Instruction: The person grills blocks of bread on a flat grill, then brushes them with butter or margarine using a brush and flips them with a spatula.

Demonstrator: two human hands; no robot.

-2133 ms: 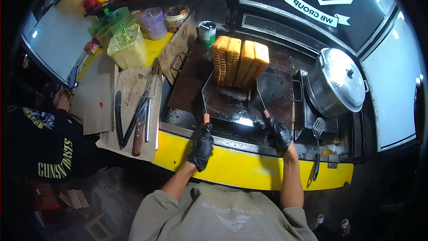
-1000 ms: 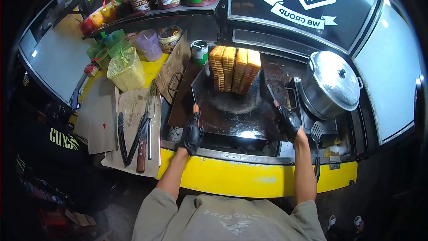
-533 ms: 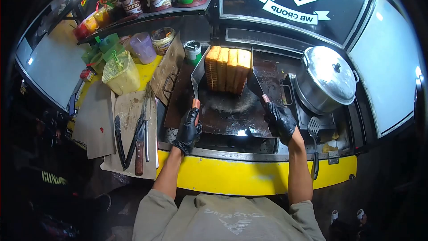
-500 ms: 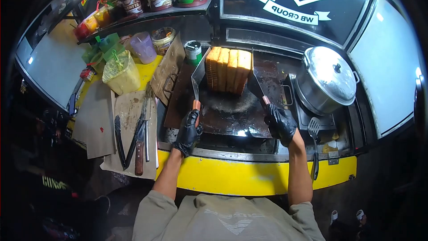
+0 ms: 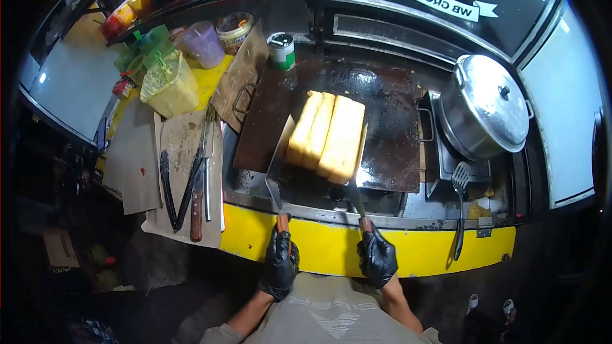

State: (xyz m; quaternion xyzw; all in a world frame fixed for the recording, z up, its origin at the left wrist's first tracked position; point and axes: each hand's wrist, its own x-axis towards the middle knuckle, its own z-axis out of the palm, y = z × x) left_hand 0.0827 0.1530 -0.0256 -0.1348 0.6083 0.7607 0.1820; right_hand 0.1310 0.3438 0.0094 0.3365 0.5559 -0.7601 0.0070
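A stack of toasted bread slices [image 5: 326, 135] is clamped between two flat metal spatulas and held above the front of the dark griddle [image 5: 382, 114]. My left hand [image 5: 279, 262], in a black glove, grips the wooden handle of the left spatula [image 5: 279, 172]. The right spatula [image 5: 357, 172] presses against the stack's other side, its handle gripped by my black-gloved right hand [image 5: 377, 258]. Both hands are drawn back close to my chest, over the yellow counter edge [image 5: 319, 242].
A lidded steel pot [image 5: 488, 111] sits on a burner at right, with a slotted turner [image 5: 459, 210] in front of it. Left of the griddle lie tongs and a knife [image 5: 194, 185] on a board. A yellow tub [image 5: 169, 83], cups and tins stand behind.
The spatulas closed on both sides of the bread stack at the griddle's back. The stack has since been lifted and carried toward me, and both hands pulled back to my chest.
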